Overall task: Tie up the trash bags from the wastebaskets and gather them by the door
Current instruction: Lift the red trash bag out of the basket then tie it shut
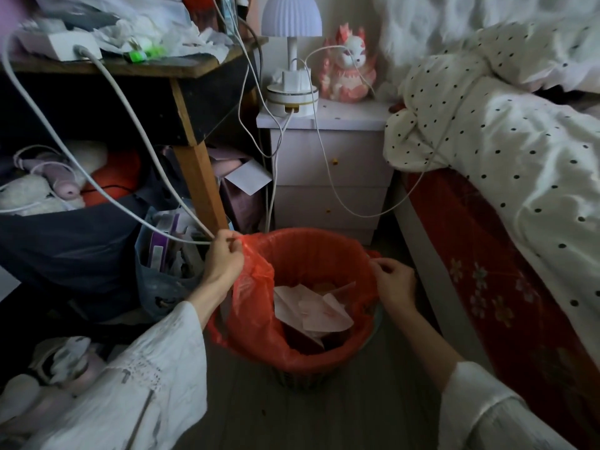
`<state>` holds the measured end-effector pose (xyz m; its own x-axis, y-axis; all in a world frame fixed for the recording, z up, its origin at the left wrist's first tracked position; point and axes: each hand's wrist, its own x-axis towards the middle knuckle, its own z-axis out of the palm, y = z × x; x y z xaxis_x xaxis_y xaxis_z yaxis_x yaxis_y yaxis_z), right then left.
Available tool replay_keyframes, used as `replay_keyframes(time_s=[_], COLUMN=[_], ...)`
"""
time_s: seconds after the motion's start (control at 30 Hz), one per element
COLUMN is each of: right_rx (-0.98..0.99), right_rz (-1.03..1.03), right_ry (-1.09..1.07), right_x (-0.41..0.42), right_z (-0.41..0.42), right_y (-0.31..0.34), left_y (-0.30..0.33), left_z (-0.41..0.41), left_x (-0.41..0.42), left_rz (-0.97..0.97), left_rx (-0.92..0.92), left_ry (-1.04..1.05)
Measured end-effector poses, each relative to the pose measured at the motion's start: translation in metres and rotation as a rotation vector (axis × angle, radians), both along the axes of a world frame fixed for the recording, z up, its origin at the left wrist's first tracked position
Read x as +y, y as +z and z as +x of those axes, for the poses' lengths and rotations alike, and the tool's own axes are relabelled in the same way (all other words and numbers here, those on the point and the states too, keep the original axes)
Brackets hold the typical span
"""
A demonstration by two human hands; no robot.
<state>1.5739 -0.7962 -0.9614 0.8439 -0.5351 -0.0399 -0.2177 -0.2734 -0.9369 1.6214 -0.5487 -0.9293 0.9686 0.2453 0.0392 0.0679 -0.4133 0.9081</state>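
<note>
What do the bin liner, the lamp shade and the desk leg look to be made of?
Red trash bag: thin glossy plastic film, crinkled and translucent. Lamp shade: matte ribbed white, likely plastic, possibly ceramic. Desk leg: bare wood, grain showing.

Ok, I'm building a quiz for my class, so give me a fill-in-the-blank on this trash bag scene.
1. The trash bag lining the wastebasket is ____.
2. The left hand and right hand each pinch the bag's ____.
3. The lamp stands on the ____.
4. Inside the bag lies crumpled ____.

Missing words: red; rim; nightstand; paper.
</note>
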Motion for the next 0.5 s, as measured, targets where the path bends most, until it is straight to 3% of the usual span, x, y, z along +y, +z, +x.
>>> replay_keyframes(time_s=[0.17,0.33,0.4,0.5], right_rx=[-0.079,0.371,0.516,0.409], right_rz=[0.004,-0.495,-0.327,0.064], right_ry=[-0.012,-0.019,-0.005,-0.065], right_x=[0.007,-0.008,-0.011,-0.011], right_z=[0.003,0.021,0.029,0.032], right_y=[0.012,0.004,-0.002,-0.004], left_y=[0.016,0.011,0.009,0.001], left_z=[-0.017,-0.024,-0.024,-0.017], left_x=[-0.015,0.003,0.009,0.011], left_rz=[-0.058,-0.059,0.035,0.184], left_rx=[-0.036,0.009,0.061,0.198], left_ry=[-0.324,-0.342,-0.308,-0.312])
